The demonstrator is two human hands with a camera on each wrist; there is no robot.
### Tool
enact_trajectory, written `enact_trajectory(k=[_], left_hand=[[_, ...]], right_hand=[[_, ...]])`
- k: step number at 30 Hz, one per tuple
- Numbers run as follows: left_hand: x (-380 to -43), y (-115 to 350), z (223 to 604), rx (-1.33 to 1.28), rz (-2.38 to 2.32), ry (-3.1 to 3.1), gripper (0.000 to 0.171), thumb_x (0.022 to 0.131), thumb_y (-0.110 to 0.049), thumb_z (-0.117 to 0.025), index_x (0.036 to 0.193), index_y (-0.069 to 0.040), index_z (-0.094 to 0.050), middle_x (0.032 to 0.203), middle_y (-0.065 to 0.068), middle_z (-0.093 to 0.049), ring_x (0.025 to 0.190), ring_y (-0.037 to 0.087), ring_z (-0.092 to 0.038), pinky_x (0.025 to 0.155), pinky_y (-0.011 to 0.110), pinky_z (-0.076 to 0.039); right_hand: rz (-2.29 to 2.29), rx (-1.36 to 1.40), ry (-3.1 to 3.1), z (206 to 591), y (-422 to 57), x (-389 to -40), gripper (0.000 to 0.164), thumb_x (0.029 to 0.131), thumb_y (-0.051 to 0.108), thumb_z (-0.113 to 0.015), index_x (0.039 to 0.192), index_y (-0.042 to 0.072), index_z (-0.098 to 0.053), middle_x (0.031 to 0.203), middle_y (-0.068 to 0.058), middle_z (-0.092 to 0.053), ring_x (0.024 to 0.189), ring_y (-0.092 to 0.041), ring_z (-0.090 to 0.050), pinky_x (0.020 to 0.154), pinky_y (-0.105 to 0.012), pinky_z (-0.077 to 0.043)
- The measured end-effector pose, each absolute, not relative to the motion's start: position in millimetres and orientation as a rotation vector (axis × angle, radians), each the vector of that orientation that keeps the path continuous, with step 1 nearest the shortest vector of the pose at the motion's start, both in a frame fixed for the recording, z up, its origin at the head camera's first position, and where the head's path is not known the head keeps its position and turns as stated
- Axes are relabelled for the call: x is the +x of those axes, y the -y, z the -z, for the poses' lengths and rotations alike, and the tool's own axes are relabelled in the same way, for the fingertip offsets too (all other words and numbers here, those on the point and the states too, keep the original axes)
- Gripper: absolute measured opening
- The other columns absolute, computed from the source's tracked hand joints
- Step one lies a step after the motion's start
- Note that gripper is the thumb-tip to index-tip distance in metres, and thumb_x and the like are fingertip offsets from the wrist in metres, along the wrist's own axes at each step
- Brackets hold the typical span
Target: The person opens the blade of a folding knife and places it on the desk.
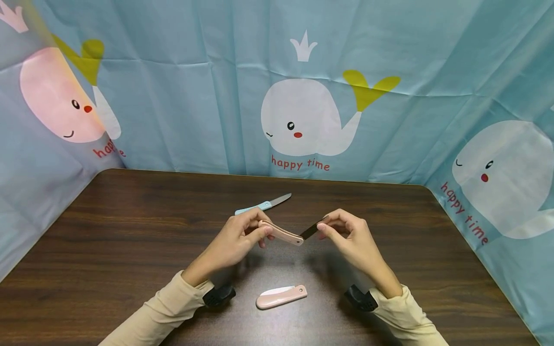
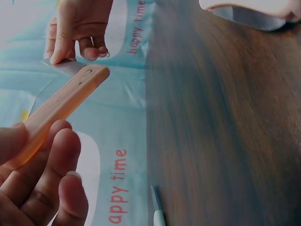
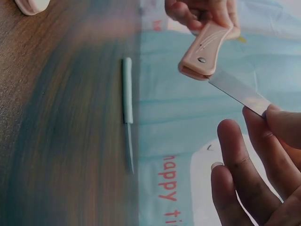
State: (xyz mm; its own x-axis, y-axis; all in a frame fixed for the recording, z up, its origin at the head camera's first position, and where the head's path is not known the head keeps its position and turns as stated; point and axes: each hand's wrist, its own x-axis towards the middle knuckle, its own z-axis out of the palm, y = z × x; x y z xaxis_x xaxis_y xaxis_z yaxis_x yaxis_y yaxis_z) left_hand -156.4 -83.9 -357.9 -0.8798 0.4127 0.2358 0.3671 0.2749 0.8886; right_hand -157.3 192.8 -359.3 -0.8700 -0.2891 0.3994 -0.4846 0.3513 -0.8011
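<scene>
Above the table, both hands hold one pink folding knife [image 1: 283, 234] with its blade swung partly out. My left hand [image 1: 242, 238] pinches the pink handle [image 2: 61, 108] between thumb and fingers. The blade's tip end is pinched by my right hand [image 1: 350, 235], and the bare metal of the blade [image 3: 240, 94] runs from the handle's pivot to those fingertips. A second pink folding knife [image 1: 281, 297] lies on the table below the hands, its blade folded against the handle. Behind the left hand lies a light blue folding knife [image 1: 264, 205], opened out straight.
The dark wood-grain table [image 1: 130, 250] ends at a light blue whale-print curtain [image 1: 173, 96] that stands at its back and sides. A black wrist device [image 1: 219, 295] sits at the left cuff, another black device [image 1: 361, 299] at the right.
</scene>
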Motion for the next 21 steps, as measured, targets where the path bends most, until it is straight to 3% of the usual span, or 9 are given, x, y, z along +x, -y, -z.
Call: enact_trajectory(k=[6, 10, 13, 16, 21], left_hand=[[-157, 84, 357, 0.72, -1.806, -2.46, 0.003, 0.097, -0.011, -0.062, 0.1, -0.009, -0.062, 0.084, 0.007, -0.075, 0.065, 0.027, -0.066, 0.064, 0.027, -0.049], [-157, 84, 356, 0.715, -1.865, -2.447, 0.003, 0.098, -0.01, -0.061, 0.101, -0.008, -0.061, 0.085, 0.011, -0.075, 0.066, 0.029, -0.066, 0.061, 0.024, -0.045], [-157, 85, 356, 0.722, -1.889, -2.455, 0.003, 0.098, -0.009, -0.061, 0.101, -0.008, -0.061, 0.085, 0.013, -0.075, 0.066, 0.026, -0.066, 0.058, 0.023, -0.042], [-158, 86, 356, 0.736, -1.912, -2.451, 0.004, 0.099, -0.009, -0.059, 0.101, -0.007, -0.06, 0.085, 0.014, -0.075, 0.066, 0.021, -0.067, 0.053, 0.023, -0.039], [-159, 87, 355, 0.749, -1.985, -2.396, 0.004, 0.1, -0.007, -0.056, 0.103, -0.004, -0.058, 0.086, 0.018, -0.075, 0.065, 0.01, -0.065, 0.052, 0.027, -0.044]], right_hand=[[-1.627, 0.698, 2.385, 358, -197, -159, 0.005, 0.093, 0.001, -0.066, 0.097, 0.003, -0.063, 0.079, -0.013, -0.073, 0.07, -0.01, -0.072, 0.062, -0.026, -0.054], [-1.675, 0.712, 2.368, 358, -199, -160, 0.005, 0.093, -0.002, -0.064, 0.098, -0.001, -0.061, 0.08, -0.002, -0.074, 0.071, -0.011, -0.072, 0.066, -0.028, -0.057], [-1.695, 0.713, 2.359, 357, -201, -161, 0.005, 0.093, -0.002, -0.064, 0.098, -0.002, -0.062, 0.078, 0.0, -0.075, 0.07, -0.013, -0.073, 0.067, -0.027, -0.057], [-1.718, 0.713, 2.348, 357, -202, -162, 0.005, 0.093, -0.002, -0.064, 0.098, -0.002, -0.062, 0.076, -0.006, -0.074, 0.07, -0.011, -0.072, 0.065, -0.024, -0.055], [-1.788, 0.745, 2.328, 358, -205, -164, 0.004, 0.094, -0.002, -0.063, 0.096, -0.005, -0.062, 0.081, -0.001, -0.076, 0.072, -0.011, -0.072, 0.064, -0.023, -0.055]])
